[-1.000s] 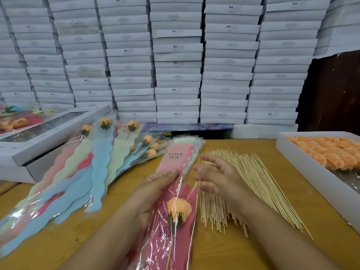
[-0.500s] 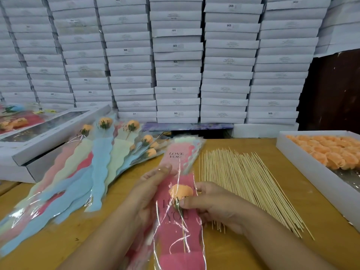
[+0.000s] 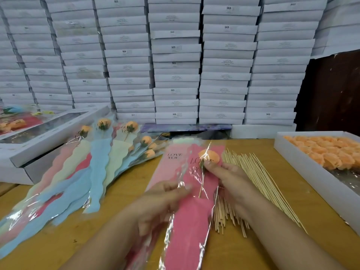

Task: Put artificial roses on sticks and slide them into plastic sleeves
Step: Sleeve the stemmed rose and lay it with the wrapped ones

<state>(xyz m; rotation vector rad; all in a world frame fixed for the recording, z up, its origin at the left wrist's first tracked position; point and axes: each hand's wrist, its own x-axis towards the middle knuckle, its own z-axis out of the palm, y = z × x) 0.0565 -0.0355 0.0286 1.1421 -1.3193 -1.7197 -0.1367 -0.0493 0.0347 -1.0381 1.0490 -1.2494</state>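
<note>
An orange artificial rose (image 3: 209,155) on a thin stick sits inside a pink plastic sleeve (image 3: 191,215) printed "LOVE YOU". My right hand (image 3: 228,180) pinches the sleeve and the stick just below the rose head. My left hand (image 3: 161,203) grips the sleeve's left edge lower down. More empty pink sleeves (image 3: 171,162) lie stacked beneath it. A pile of bamboo sticks (image 3: 253,180) lies to the right, partly under my right hand. A white box of loose orange roses (image 3: 327,152) stands at the far right.
Several finished roses in blue, yellow and pink sleeves (image 3: 78,178) fan out on the wooden table (image 3: 272,248) at the left. A windowed white box (image 3: 48,131) stands behind them. Stacks of white cartons (image 3: 175,61) wall off the back.
The rose has slid up the sleeve, from near its middle to near its top. My right hand moved from above the sticks onto the sleeve and pinched the stem.
</note>
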